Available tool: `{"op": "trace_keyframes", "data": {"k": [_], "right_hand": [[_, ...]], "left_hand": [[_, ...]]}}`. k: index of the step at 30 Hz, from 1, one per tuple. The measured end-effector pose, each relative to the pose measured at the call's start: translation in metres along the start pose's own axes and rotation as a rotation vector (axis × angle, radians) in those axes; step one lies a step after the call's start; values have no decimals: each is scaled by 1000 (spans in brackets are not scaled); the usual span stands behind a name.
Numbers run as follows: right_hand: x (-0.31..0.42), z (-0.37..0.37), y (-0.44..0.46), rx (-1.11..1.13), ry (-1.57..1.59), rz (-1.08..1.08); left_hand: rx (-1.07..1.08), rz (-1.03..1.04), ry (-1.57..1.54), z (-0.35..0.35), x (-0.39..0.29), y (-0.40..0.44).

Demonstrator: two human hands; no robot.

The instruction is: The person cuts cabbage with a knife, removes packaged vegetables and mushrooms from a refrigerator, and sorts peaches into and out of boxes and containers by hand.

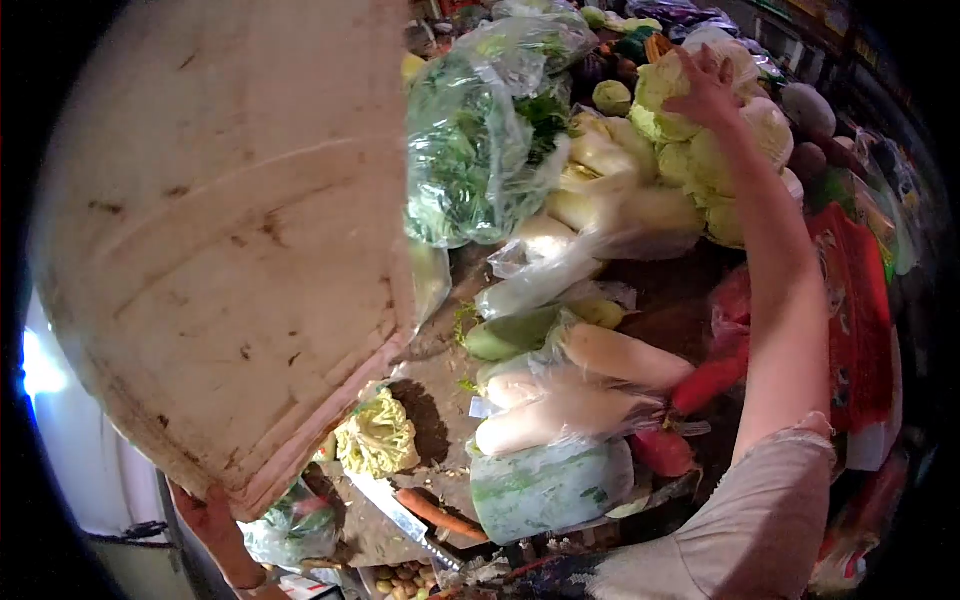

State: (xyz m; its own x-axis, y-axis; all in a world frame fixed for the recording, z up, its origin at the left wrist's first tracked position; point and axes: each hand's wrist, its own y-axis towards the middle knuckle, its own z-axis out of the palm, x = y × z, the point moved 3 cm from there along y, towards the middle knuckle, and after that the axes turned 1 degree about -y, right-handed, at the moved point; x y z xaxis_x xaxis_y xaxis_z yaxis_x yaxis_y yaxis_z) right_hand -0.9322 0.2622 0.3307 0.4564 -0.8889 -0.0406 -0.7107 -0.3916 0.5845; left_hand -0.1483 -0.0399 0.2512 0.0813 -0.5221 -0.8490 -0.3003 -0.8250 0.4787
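My left hand (208, 515) grips the lower corner of a large, pale, stained board or lid (230, 250), which fills the left of the view. My right hand (708, 92) is stretched out at the upper right, fingers spread over a pale green cabbage (662, 95) in a pile of cabbages. Bagged leafy greens (460, 150) lie between the board and the cabbages. White radishes in plastic (560, 410) lie in the middle, above a wrapped piece of winter melon (550, 490).
A knife (395, 510) lies beside a carrot (440, 515) near the front edge, below a cut cauliflower-like vegetable (377, 435). Red bags (850, 320) are at the right. Small round produce (405, 580) is at the bottom.
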Motion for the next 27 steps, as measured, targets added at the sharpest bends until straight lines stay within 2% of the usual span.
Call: {"op": "trace_keyframes", "data": {"k": [2,4,6,8,10,11,12,14,15,16,17,18,20,22,23,24,26,27], "right_hand": [[-6,4,2,-73,-44,-56],[0,5,2,-37,-4,-13],[-2,12,4,-141,26,-136],[-4,18,4,-270,70,-235],[21,-12,-11,93,-223,59],[24,-19,-16,87,-221,45],[26,-21,-18,67,-205,34],[31,-29,-26,-14,-165,-28],[34,-33,-30,-65,-143,-88],[41,-37,-34,-135,-22,-202],[55,-39,-41,-196,109,-324],[84,-60,-66,-206,364,-432],[139,-99,-131,154,749,-499],[178,-119,-195,496,1130,-568],[204,-141,-237,640,1245,-575],[232,-166,-276,868,1206,-476],[252,-160,-328,1091,1350,-492],[284,-197,-376,1190,1425,-387]], "left_hand": [[-1,11,-47,-18,1,-15],[-56,-20,62,-32,1,-30],[-237,-183,60,-45,6,-43],[-247,-197,-1,-49,14,-53],[-248,-202,-133,-51,20,-62],[-171,-193,-243,-33,2,-59],[-187,-203,-237,-34,1,-57],[-173,-189,-340,-41,11,-70],[-245,-251,-399,-48,20,-81],[-337,-313,-455,-55,32,-96],[-342,-359,-472,-62,47,-111],[-357,-403,-489,-72,61,-126],[-444,-530,-645,-65,68,-147],[-274,-612,-749,-57,51,-157],[-259,-604,-823,-55,48,-167],[-243,-590,-896,-54,46,-177],[-180,-509,-1007,-54,59,-201],[-161,-510,-1061,-56,58,-215]]}}
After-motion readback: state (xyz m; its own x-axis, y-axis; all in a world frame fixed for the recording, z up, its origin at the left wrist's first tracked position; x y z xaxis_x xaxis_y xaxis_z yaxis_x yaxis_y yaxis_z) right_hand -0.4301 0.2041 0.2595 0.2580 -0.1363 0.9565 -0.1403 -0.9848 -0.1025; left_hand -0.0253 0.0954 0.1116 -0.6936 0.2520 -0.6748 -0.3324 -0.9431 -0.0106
